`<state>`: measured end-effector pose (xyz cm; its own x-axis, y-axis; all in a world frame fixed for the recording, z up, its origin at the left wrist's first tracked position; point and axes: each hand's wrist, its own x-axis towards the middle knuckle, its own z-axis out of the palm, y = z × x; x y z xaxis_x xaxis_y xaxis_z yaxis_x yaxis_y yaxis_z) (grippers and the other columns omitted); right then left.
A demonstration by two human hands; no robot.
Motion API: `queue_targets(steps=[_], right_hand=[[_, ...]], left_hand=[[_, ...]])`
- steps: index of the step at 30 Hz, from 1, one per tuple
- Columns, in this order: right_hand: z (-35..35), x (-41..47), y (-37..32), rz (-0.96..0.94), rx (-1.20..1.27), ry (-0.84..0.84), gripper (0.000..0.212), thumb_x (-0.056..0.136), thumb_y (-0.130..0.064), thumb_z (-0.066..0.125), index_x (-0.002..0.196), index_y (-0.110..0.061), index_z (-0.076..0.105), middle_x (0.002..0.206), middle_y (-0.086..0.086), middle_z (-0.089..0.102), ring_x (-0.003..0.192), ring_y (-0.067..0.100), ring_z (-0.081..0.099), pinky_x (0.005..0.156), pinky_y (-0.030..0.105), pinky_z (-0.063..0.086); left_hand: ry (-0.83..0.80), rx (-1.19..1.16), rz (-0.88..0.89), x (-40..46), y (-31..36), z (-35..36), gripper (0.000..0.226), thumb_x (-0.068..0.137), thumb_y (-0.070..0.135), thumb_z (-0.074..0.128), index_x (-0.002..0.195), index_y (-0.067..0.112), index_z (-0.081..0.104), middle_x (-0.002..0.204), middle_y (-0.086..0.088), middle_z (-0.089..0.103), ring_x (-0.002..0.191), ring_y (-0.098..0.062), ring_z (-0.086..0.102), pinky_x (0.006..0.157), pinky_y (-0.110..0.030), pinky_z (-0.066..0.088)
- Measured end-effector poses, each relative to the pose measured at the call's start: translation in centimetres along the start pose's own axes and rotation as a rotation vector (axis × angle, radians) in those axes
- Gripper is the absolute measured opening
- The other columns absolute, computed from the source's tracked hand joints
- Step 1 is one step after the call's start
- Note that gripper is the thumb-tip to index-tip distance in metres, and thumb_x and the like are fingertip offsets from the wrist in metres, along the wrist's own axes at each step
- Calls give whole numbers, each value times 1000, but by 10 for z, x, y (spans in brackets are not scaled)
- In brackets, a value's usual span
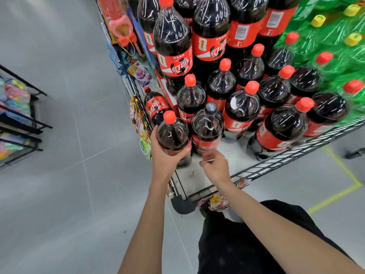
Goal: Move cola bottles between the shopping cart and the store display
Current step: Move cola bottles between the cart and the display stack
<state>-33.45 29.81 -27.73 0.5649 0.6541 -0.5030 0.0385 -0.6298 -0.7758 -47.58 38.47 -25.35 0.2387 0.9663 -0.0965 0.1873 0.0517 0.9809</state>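
Head view, only one I have. My left hand (166,153) is wrapped round the front-left cola bottle (173,135): fingers curled over its shoulder, thumb on the label side. It stands at the front-left corner of the display shelf (276,161), base on or just off the white deck; can't tell which, my hand covers it. My right hand (214,165) hovers just beside the grey-capped bottle (208,125), fingers loosely curled, holding nothing, not clearly touching it.

Shopping cart isn't in frame, so direction of transfer is a guess. Looks like a placement.

Doing this step well:
- keep the bottle upright, grip low on the shoulder, not the cap
- seat the base fully inside the wire rim before letting go
- steady the neighbour with the right hand so it doesn't tip
- watch the snack packets (145,141) hanging off the shelf's left edge

Counts on the lower tier: about ten red-capped colas plus one grey-capped. One smaller cola bottle (156,107) sits behind on the left. Upper stack: five or so large ones, tops cropped. Green soda bottles (335,56) on the right, too blurred to count.
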Motion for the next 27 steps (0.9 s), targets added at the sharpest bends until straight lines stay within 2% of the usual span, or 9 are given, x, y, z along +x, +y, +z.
queue_targets(steps=[2, 6, 10, 13, 15, 18, 19, 23, 27], right_hand=[[-8, 0, 1, 15, 28, 40, 26, 83, -6, 75, 105, -14, 65, 94, 0, 66, 90, 22, 64, 84, 35, 51], [-20, 1, 0, 57, 78, 36, 27, 82, -8, 75, 104, -16, 63, 93, -1, 67, 87, 19, 63, 80, 34, 50], [-29, 3, -4, 59, 159, 35, 24, 84, -6, 73, 105, -14, 66, 95, 0, 69, 89, 17, 64, 75, 30, 46], [-32, 4, -7, 35, 213, 58, 15, 87, -6, 69, 97, -17, 67, 93, -2, 68, 88, 16, 63, 74, 26, 48], [-38, 3, -5, 13, 251, 56, 15, 88, -7, 69, 90, -21, 66, 91, -2, 67, 86, 14, 64, 81, 31, 51], [-51, 1, -2, 0, 279, 44, 9, 90, -11, 71, 95, -17, 68, 93, 0, 68, 86, 18, 65, 83, 33, 51], [-56, 0, 1, 0, 289, 41, 9, 90, -12, 71, 97, -15, 68, 93, 0, 68, 86, 19, 65, 81, 32, 51], [-81, -5, 7, -26, 323, 7, 11, 90, -10, 70, 100, -14, 69, 90, -4, 66, 81, 13, 63, 70, 23, 45], [-121, -12, 17, -62, 363, -41, 9, 90, -12, 70, 92, -21, 69, 88, -6, 67, 80, 10, 62, 70, 22, 47]], left_hand=[[10, 17, 0, -4, 1, 0, 116, 61, 34, 100, 156, 30, 33, 147, 29, 48, 140, 4, 48, 111, -12, 41], [63, 52, -38, -15, 2, 0, 122, 62, 26, 103, 159, 31, 28, 156, 13, 44, 143, -3, 46, 121, -32, 41], [221, 44, -89, -33, 10, 7, 119, 65, 28, 100, 159, 32, 27, 163, 5, 37, 150, -6, 36, 127, -41, 32], [360, -13, -118, -47, 18, 23, 108, 71, 18, 97, 156, 27, 31, 160, 0, 40, 149, -9, 38, 127, -45, 32], [414, -45, -115, -56, 24, 39, 100, 74, 10, 95, 153, 22, 35, 155, -3, 44, 145, -9, 43, 122, -37, 39], [497, -51, -69, -68, 31, 63, 87, 76, 5, 93, 145, 19, 42, 148, -3, 47, 134, 1, 50, 103, -9, 44], [535, -56, -66, -73, 34, 70, 84, 76, 6, 92, 143, 21, 43, 146, 0, 46, 132, 4, 50, 101, -8, 44], [654, -45, -62, -91, 49, 98, 85, 75, 8, 93, 143, 16, 43, 145, -2, 40, 135, -8, 49, 117, -31, 44], [665, -16, -83, -112, 64, 136, 82, 79, 8, 91, 145, 10, 43, 148, -7, 43, 135, -16, 51, 116, -45, 46]])
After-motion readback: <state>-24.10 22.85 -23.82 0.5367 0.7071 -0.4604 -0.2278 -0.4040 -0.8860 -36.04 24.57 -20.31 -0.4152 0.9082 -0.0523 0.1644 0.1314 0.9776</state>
